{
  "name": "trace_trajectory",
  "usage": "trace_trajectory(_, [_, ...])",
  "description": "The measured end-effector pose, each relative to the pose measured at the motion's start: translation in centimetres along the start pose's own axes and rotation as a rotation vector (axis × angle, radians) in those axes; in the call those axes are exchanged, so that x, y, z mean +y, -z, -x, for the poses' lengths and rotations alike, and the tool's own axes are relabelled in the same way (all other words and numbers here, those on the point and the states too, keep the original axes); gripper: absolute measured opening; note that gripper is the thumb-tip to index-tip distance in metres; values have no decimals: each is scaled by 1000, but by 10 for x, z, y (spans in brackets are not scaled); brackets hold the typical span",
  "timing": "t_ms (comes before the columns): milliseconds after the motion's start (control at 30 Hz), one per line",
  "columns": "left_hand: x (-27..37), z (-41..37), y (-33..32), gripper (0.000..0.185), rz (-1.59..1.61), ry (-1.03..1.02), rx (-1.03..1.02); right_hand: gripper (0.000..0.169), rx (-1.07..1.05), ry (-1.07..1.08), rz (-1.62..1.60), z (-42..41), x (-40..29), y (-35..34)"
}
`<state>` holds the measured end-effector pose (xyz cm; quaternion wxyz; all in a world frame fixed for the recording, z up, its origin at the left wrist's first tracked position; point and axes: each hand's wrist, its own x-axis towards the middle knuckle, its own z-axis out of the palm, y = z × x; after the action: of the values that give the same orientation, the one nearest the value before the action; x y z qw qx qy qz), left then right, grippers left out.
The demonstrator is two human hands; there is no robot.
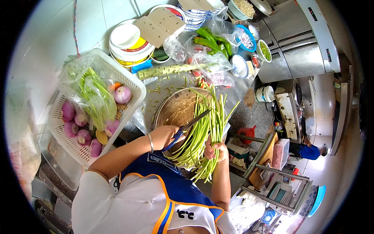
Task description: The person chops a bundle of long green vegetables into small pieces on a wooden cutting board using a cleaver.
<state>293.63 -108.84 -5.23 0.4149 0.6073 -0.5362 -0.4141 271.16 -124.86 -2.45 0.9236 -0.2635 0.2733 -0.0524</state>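
My left hand [167,138], with a bangle at its wrist, grips the dark blue handles of scissors [193,120]. Their dark blades point up and right, in front of the stems. My right hand [216,151] is closed around part of a bunch of long green stems [215,124] that look like garlic scapes. More loose stems droop leftward from the bunch, over a round wooden chopping block [178,109]. Short cut green pieces [159,87] are scattered on the metal worktop [182,82] beyond the block.
At left, a white plastic basket [140,92] holds purple onions [84,137] and bagged greens [95,93]. Behind are a peeled stalk [166,71], green peppers [209,41], stacked bowls [194,19] and tubs [128,44]. A metal rack [282,172] stands right; a person [309,151] is farther off.
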Motion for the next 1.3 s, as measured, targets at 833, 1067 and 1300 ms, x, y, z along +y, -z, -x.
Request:
trace_trajectory(833, [-9,4,-4,33,14,-16,3,31,66,-47,33,-1,-2,-12])
trace_trajectory(1067, [-14,5,0,29,245,140,-134,24,170,-87,187,-6,-8,-28])
trace_trajectory(1300, [-23,6,10,39,46,48,-71,20,221,-104,311,-9,-16,-36])
